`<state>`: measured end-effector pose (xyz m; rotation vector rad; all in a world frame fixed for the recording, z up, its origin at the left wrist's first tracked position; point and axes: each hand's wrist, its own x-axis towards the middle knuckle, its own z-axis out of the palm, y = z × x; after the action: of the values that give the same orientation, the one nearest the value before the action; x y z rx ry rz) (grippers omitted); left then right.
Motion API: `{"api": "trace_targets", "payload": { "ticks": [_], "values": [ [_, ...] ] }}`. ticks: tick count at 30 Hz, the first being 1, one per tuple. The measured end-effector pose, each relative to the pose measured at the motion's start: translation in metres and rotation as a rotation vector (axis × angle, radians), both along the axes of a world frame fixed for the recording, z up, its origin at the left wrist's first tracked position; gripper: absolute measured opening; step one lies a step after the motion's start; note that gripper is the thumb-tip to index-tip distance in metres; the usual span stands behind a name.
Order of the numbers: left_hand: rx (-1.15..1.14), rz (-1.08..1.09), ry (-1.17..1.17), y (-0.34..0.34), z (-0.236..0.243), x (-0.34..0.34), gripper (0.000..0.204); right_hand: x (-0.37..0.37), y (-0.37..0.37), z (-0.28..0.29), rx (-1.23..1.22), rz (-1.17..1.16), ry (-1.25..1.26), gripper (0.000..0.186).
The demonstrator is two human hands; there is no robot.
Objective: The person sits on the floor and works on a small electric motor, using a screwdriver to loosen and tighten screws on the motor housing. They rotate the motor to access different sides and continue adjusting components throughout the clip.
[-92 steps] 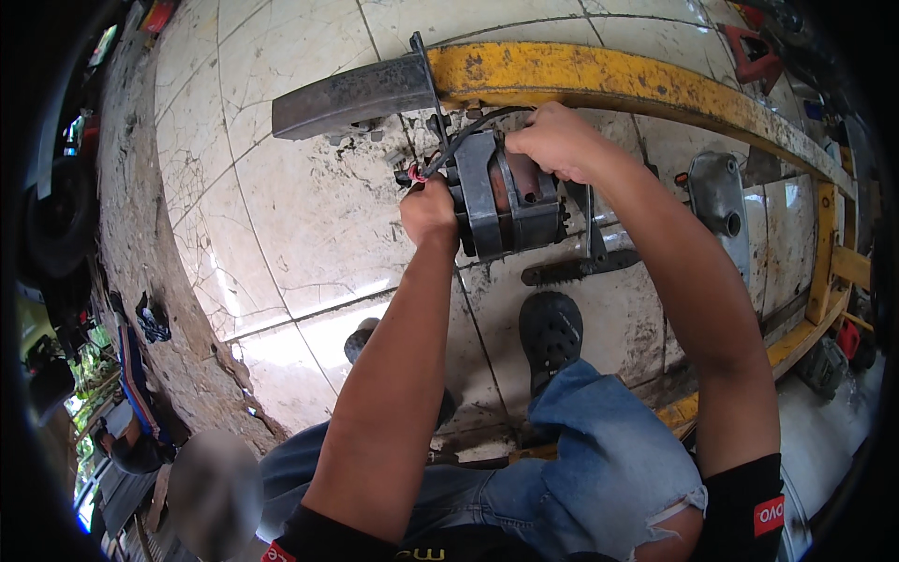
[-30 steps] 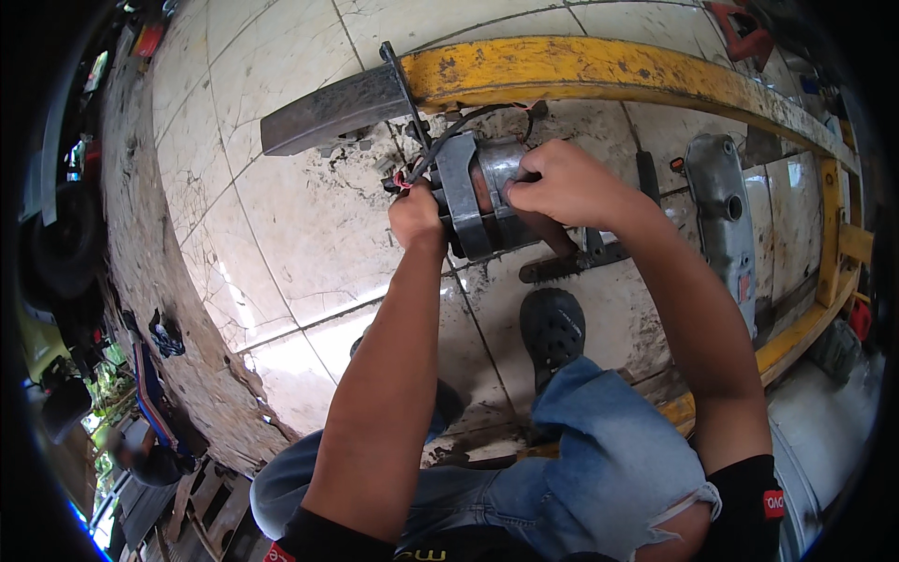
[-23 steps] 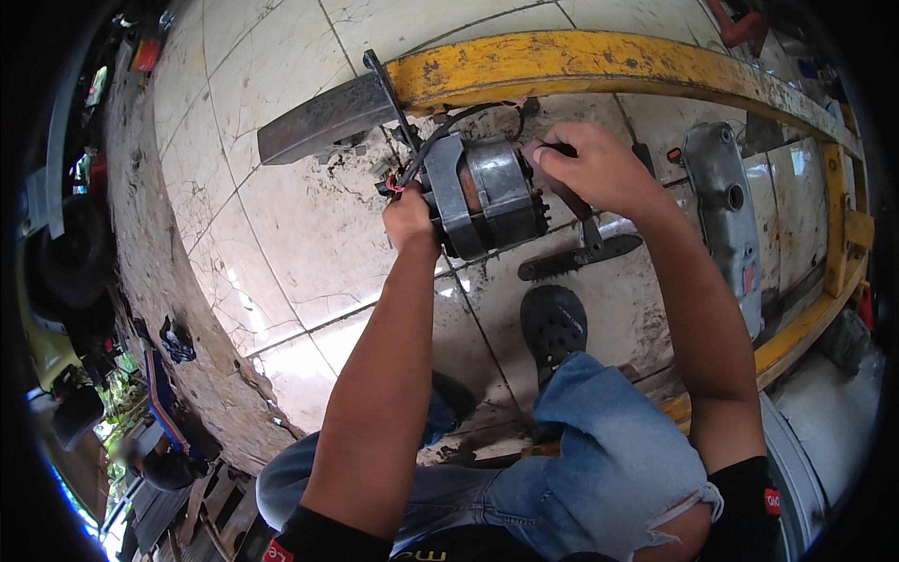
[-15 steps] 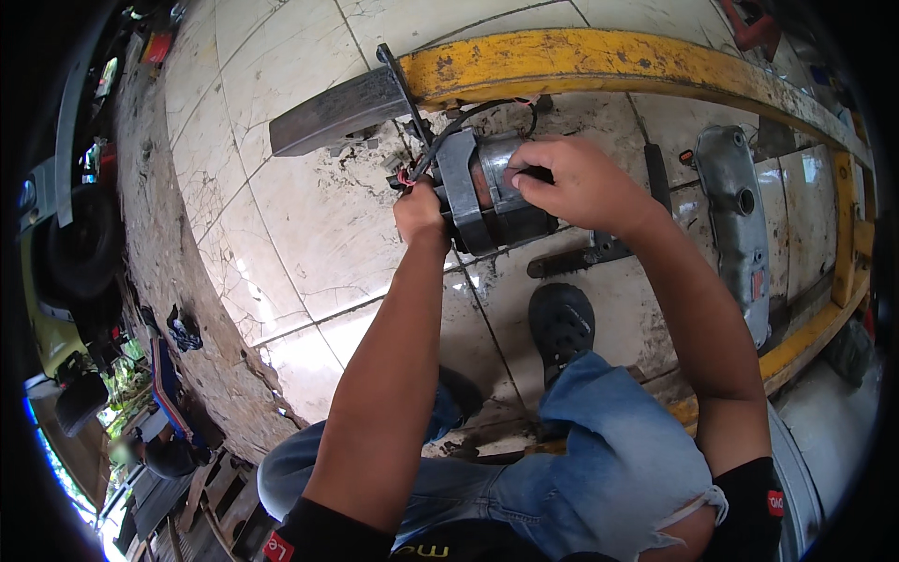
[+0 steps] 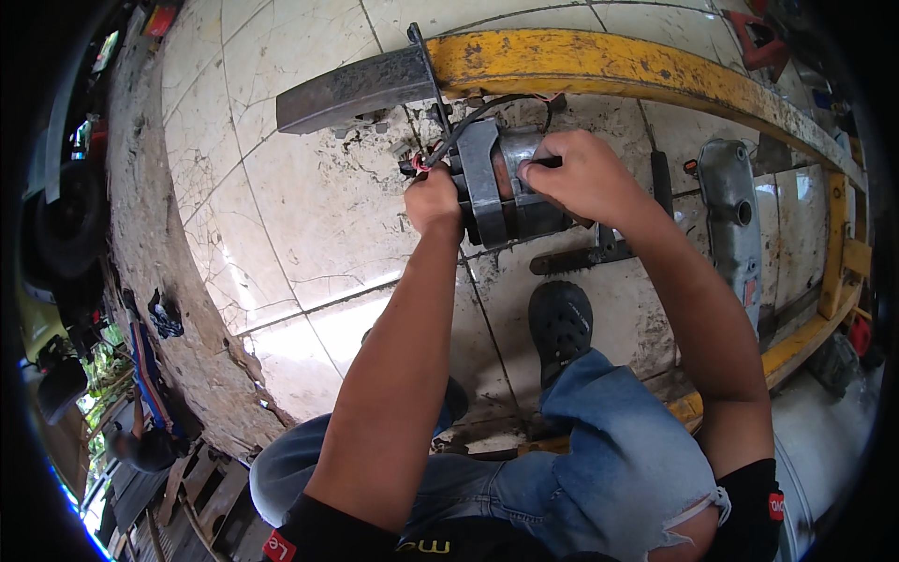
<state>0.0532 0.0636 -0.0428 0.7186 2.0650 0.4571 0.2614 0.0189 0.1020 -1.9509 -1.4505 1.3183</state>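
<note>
A grey and black cylindrical motor [image 5: 482, 183], with a dull metal strap around it and a reddish-brown band on its side, sits on the tiled floor. My left hand [image 5: 434, 200] is closed around its left end, beside a bundle of dark cable and red wires [image 5: 420, 163]. At the motor's right end, my right hand [image 5: 579, 173] presses thumb and fingers together in a pinch against the casing. A small dark bit shows between those fingers; its kind I cannot make out.
A worn yellow steel frame [image 5: 581, 61] runs along the far side, its dark beam end [image 5: 351, 89] at left. To the right lie a grey metal cover [image 5: 730, 215] and dark bars [image 5: 576, 259]. My clog [image 5: 560, 323] stands close below the motor. A person [image 5: 150, 450] is at far left.
The motor and both hands appear slightly farther right, as the whole view has shifted a little. Both hands keep nearly the same hold on the motor.
</note>
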Motion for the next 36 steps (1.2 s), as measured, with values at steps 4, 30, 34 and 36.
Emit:
{"api": "trace_targets", "payload": {
  "ticks": [4,30,34,36],
  "values": [
    [-0.008,-0.039,0.054,-0.004,0.019,0.011,0.052,0.003,0.001,-0.002,-0.035,-0.006,0.083,0.028],
    [0.013,-0.028,0.03,-0.004,0.017,0.01,0.05,0.003,0.01,0.008,-0.229,0.037,0.157,0.02],
    [0.003,-0.045,0.028,-0.003,0.013,0.009,0.051,0.008,0.014,0.004,-0.221,0.129,0.115,0.019],
    [0.007,-0.052,0.029,-0.003,0.014,0.009,0.051,0.009,0.016,0.003,-0.216,0.163,0.092,0.018]
  ]
}}
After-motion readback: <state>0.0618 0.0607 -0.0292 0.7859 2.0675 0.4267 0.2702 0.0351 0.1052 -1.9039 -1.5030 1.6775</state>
